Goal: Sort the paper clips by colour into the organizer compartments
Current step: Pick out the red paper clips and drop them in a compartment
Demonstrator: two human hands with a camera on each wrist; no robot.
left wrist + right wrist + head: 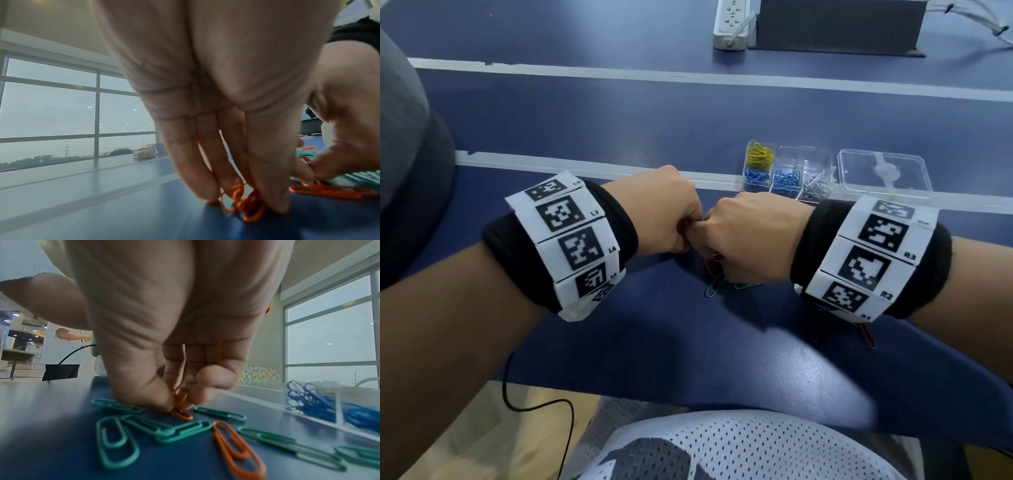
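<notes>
My two hands meet knuckle to knuckle over loose clips on the blue table. The left hand [674,222] pinches a small bunch of orange paper clips [249,209] against the table between its fingers [205,170] and thumb. The right hand [739,236] pinches other orange clips [183,414] between thumb and fingertips. Several green clips [117,443] and one loose orange clip [236,449] lie around it. The clear organizer [828,161] stands just beyond, holding yellow clips [759,156], blue clips [786,178] and white clips [815,183] in separate compartments.
The organizer's clear lid [885,173] lies to its right. A white power strip [732,24] and a dark box [839,27] sit at the far edge. White tape lines [585,73] cross the table. A black cable [534,404] hangs below the near edge.
</notes>
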